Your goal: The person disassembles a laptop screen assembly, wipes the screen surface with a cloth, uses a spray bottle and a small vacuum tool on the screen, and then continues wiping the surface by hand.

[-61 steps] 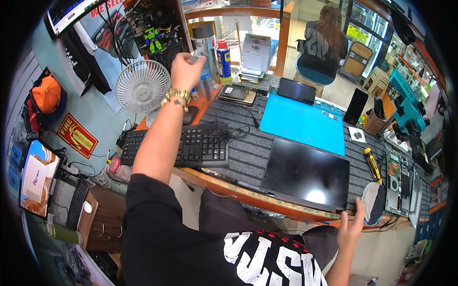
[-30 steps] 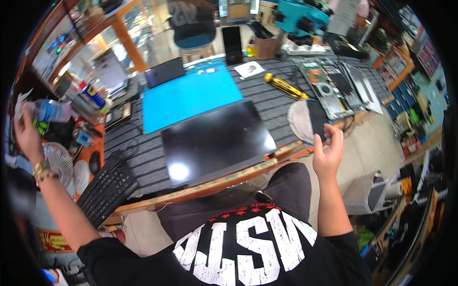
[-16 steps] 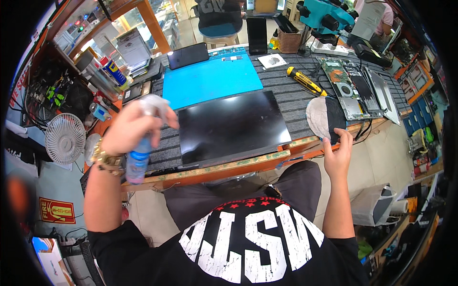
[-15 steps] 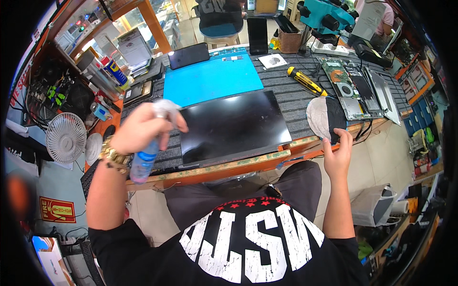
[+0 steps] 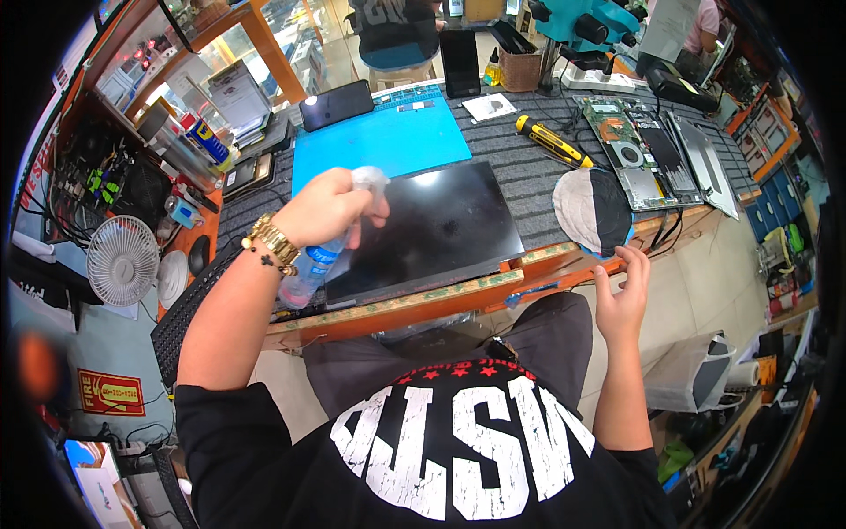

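Note:
In my left hand (image 5: 328, 210) is a clear spray bottle (image 5: 310, 269) with a white head and a blue label, my fingers wrapped round its top. It is tilted over the left part of a dark, glossy display panel (image 5: 441, 220), which lies flat at the table's front edge. Faint marks show on the panel's surface. My right hand (image 5: 624, 286) is open, fingers apart, just in front of a round grey-and-black cloth pad (image 5: 589, 212). The fingertips are close to the pad's near edge; whether they touch it I cannot tell.
Behind the panel lies a blue work mat (image 5: 379, 137) with a phone (image 5: 337, 106) at its far edge. A yellow-black screwdriver (image 5: 553, 143) and an opened laptop (image 5: 639, 150) are at right. A teal microscope (image 5: 586, 22) stands behind. A white fan (image 5: 123, 260) is at left.
My left hand has moved right with the spray bottle, further over the panel. The right hand's fingers, on the pad before, have drawn back to its near edge. The view has shifted slightly.

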The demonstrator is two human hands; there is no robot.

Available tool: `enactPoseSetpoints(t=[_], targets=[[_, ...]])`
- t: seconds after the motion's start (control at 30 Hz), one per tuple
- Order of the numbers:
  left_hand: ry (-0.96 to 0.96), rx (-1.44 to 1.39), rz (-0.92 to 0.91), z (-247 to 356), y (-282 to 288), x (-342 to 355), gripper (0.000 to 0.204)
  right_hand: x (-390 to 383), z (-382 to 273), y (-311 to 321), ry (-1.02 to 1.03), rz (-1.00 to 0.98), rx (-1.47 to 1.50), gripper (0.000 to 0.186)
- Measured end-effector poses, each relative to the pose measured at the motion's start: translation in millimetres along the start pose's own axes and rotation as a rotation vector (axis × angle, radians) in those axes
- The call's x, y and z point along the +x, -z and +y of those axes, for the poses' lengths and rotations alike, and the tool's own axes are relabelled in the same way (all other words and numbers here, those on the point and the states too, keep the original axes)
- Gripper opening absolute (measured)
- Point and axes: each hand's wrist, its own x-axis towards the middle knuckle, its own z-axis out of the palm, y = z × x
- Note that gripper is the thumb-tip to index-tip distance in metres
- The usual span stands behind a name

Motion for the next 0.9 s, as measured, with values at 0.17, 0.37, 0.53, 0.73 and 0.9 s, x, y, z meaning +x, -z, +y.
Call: enactPoseSetpoints(t=[0.17, 0.37, 0.53, 0.73, 0.9], targets=[[0.077, 0.061, 0.118, -12, 29, -37, 0.024, -5, 6, 3, -0.035, -0.008, 0.059, 0.043], [0.132, 0.071, 0.194, -27, 45, -78, 0.027, -3, 17, -4, 0.021, 0.028, 0.021, 0.047], [0.173, 0.16, 0.234, -33, 50, -106, 0.027, 0, 17, -12, -0.075, 0.062, 0.108, 0.052], [0.184, 0.099, 0.259, -23, 44, -124, 0.026, -9, 12, -7, -0.079, 0.042, 0.069, 0.051], [0.164, 0.198, 0.142, -13, 39, -126, 0.024, -20, 6, -3, -0.07, 0.044, 0.052, 0.051]])
